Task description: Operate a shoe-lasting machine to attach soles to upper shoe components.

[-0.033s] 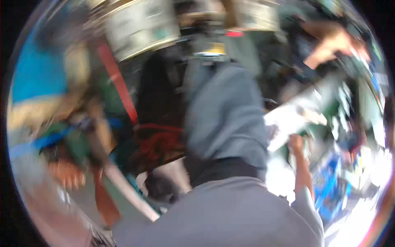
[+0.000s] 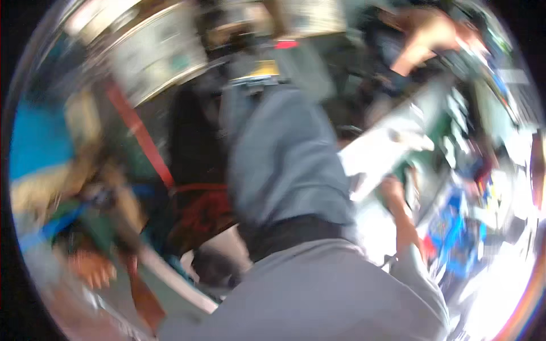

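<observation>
Head view: the whole frame is smeared by motion, so only large shapes can be read. The right forearm (image 2: 401, 213) rises from about five o'clock, in a grey sleeve (image 2: 318, 295) that fills the lower middle. The right hand (image 2: 387, 184) sits just right of centre, at about three o'clock from the middle, against a white sheet-like piece (image 2: 378, 150). The hand touches the lower edge of that piece, but the blur hides the fingers, so I cannot tell how far they are closed or whether they truly grip it.

The white piece is pale, flat-looking and roughly oblong. Its long axis runs on a slant from lower left to upper right, its far end pointing toward about two o'clock. Its surface detail is too blurred to read.

A grey cloth mass (image 2: 278, 153) with a black band (image 2: 296, 230) below it stands in the centre, just left of the white piece. Red cord-like stuff (image 2: 199, 213) lies at about eight o'clock from centre.

The left hand cannot be made out anywhere. Another person's bare arm (image 2: 421, 45) shows at one o'clock, well apart.
</observation>
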{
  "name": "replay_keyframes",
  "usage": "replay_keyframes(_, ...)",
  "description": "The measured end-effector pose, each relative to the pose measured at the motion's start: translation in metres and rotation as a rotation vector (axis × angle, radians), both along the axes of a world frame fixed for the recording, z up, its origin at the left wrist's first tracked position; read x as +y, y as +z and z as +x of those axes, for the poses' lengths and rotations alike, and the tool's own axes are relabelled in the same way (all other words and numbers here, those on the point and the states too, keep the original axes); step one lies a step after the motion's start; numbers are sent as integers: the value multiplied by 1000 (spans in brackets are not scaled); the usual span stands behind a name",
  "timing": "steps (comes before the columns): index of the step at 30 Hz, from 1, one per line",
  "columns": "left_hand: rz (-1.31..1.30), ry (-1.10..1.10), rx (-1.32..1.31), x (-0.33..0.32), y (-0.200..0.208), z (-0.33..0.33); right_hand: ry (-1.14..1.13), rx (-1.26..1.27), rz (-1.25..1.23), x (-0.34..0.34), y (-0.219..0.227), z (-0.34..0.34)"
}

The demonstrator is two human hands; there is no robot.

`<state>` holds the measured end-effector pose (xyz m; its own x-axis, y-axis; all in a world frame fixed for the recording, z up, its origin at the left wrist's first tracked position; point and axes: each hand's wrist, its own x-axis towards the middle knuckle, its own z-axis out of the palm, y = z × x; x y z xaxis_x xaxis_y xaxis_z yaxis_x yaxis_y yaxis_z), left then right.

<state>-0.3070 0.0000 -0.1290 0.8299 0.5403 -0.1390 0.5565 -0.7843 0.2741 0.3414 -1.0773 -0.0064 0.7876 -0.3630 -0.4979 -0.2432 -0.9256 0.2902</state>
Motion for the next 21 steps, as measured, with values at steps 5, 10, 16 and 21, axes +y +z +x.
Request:
replay_keyframes(5,-237,315,-394,-67,33,147,-660,-328,123,-58,-96,-121)
replay_keyframes(10,-145,701,-495,-76,141,135,-671,-287,7,-65,-72,-111)
replay_keyframes(16,-828,416,-150,-275,168,489,-130,-276,74,-96,25,-18)
replay_keyframes(21,-143,-27,-13,-263,106,532,-126,-5,178,-52,19,23)
